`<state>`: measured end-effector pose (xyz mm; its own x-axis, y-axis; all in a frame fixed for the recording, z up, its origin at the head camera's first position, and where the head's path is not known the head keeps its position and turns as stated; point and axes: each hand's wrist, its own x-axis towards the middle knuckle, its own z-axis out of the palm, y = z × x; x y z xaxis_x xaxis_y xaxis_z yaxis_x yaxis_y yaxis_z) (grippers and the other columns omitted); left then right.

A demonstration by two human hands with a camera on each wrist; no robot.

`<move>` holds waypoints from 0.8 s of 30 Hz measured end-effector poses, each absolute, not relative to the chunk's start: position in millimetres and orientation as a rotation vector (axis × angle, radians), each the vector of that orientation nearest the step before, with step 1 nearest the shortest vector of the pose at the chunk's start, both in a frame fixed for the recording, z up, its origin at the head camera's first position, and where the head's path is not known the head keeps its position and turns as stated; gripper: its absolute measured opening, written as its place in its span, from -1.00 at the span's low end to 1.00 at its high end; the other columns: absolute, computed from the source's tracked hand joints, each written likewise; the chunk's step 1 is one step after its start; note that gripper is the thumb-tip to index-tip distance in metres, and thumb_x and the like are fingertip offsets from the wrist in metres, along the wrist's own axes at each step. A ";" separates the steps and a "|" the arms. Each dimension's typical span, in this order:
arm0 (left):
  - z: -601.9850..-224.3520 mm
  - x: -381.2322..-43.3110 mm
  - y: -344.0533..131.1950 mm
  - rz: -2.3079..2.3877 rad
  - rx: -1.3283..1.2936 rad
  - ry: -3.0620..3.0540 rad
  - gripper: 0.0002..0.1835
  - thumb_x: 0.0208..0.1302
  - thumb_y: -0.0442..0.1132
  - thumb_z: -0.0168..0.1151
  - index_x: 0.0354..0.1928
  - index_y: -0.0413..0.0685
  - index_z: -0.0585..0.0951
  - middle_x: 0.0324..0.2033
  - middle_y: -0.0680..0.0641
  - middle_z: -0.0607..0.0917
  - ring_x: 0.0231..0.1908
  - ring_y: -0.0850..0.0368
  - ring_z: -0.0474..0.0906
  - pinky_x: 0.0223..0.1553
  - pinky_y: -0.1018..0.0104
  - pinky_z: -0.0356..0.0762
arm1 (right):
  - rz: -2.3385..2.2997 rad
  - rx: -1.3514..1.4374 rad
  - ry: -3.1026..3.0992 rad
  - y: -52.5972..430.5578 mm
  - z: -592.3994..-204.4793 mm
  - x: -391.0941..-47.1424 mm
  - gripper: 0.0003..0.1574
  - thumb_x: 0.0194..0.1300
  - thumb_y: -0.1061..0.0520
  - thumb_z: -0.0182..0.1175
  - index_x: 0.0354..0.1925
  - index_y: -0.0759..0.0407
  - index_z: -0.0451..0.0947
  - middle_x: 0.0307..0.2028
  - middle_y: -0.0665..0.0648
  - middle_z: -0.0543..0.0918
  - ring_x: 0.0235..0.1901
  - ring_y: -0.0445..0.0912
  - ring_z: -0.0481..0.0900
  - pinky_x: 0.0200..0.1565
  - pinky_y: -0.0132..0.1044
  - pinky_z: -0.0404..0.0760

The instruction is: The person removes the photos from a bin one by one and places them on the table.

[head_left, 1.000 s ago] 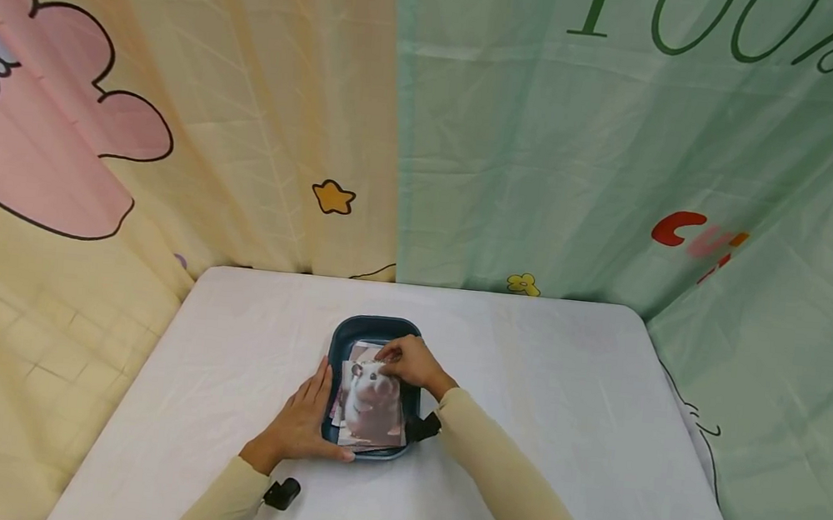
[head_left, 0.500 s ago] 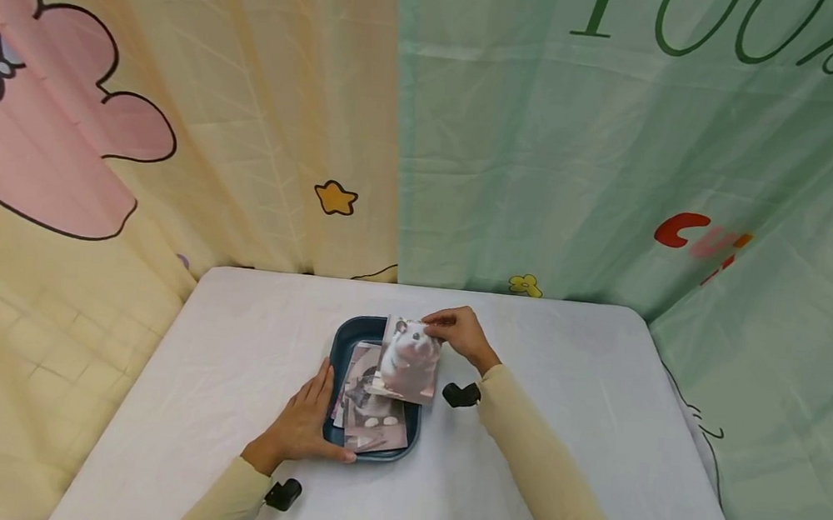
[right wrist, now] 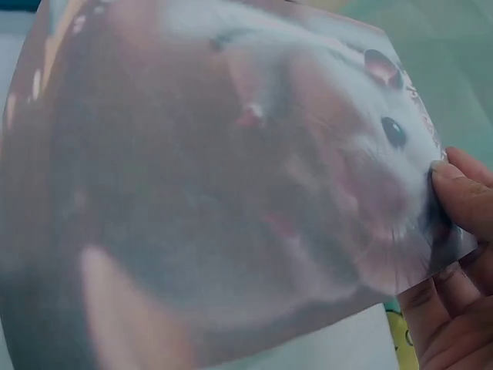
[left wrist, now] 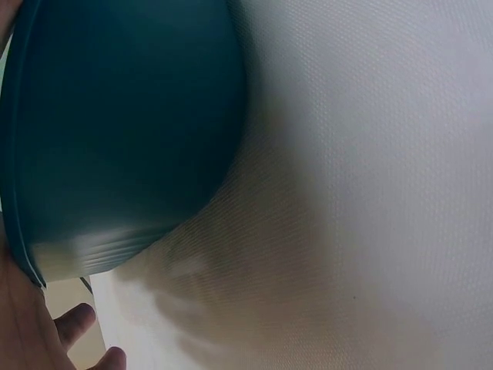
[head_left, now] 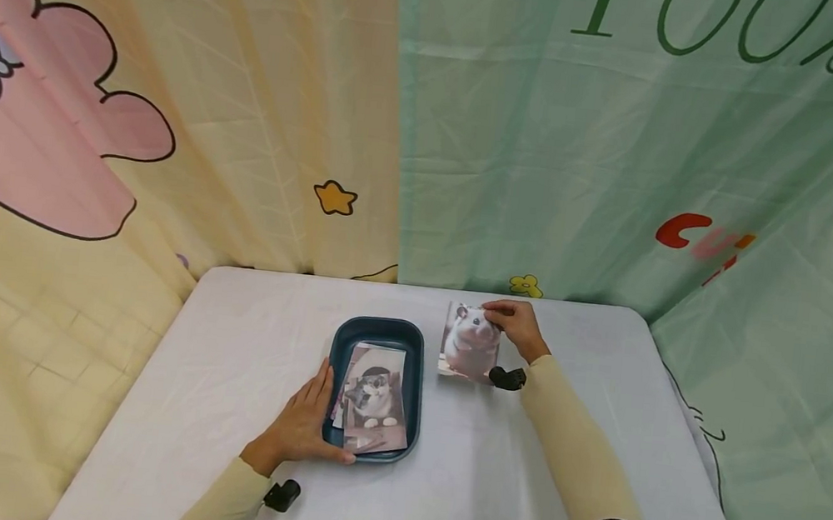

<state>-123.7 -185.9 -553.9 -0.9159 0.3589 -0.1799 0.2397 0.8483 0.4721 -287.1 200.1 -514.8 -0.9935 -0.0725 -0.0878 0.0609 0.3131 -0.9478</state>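
Observation:
My right hand point(head_left: 518, 326) pinches a glossy photo card point(head_left: 465, 343) by its top right corner, thumb on the printed face. The card shows a white hamster and fills most of the right wrist view point(right wrist: 254, 169). It is held over the table, to the right of a dark blue tray point(head_left: 415, 369). Inside the tray lies a small pile of photo cards point(head_left: 375, 402), the top one showing a grey and white cat. My left hand point(head_left: 305, 418) rests along the tray's left side with straight fingers, the thumb at its near edge. In the left wrist view the tray's outer wall point(left wrist: 131, 116) looms close.
A white cloth covers the table point(head_left: 557, 441). Behind it hang a yellow curtain point(head_left: 261, 153) and a green curtain point(head_left: 547, 155), close to the far table edge. Black wrist cameras point(head_left: 282, 495) sit on both sleeves.
My right hand has lifted the hamster card off the pile and carried it right, out past the tray's rim. The cat card beneath is now uncovered. My left hand has stayed in place.

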 end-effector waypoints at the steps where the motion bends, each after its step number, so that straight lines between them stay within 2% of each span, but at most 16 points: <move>1: -554.3 -123.4 -186.4 0.649 0.454 2.765 0.62 -0.44 0.56 0.37 0.49 -0.30 -0.23 0.50 -0.20 -0.32 0.47 -0.20 -0.20 0.36 -0.23 -0.04 | -1.770 -0.001 2.449 200.7 -517.6 -288.1 -0.68 0.30 0.26 0.24 -0.01 0.39 0.62 -0.06 0.29 0.67 -0.26 -0.19 0.58 -0.23 -0.43 0.57; 9: -552.9 -120.4 -186.7 0.651 0.440 2.746 0.62 -0.43 0.54 0.39 0.49 -0.29 -0.24 0.50 -0.21 -0.32 0.47 -0.19 -0.22 0.37 -0.21 -0.06 | -1.569 0.109 2.478 191.2 -537.4 -293.8 -0.74 0.33 0.28 0.19 -0.03 0.33 0.65 0.03 0.29 0.61 -0.13 -0.01 0.49 -0.18 -0.32 0.48; 17: -554.2 -120.8 -184.5 0.653 0.438 2.747 0.61 -0.41 0.52 0.41 0.49 -0.25 -0.27 0.50 -0.19 -0.34 0.48 -0.17 -0.25 0.38 -0.19 -0.10 | -1.475 0.244 2.456 193.0 -544.7 -299.2 -0.69 0.35 0.32 0.09 0.03 0.34 0.60 0.08 0.31 0.58 0.03 0.06 0.47 0.09 -0.12 0.48; 24: -550.8 -121.9 -185.0 0.661 0.440 2.744 0.62 -0.42 0.54 0.39 0.49 -0.26 -0.27 0.50 -0.19 -0.35 0.48 -0.17 -0.26 0.38 -0.20 -0.11 | -1.425 0.255 2.498 189.9 -540.2 -298.5 -0.57 0.35 0.27 0.15 0.17 0.32 0.50 0.19 0.34 0.48 0.23 0.17 0.37 0.27 0.01 0.32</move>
<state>-121.9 -185.0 -550.8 -0.9130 0.3552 -0.2007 0.2248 0.8485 0.4790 -298.5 189.9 -540.2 -0.9524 0.0265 -0.3036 0.2748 0.5054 -0.8180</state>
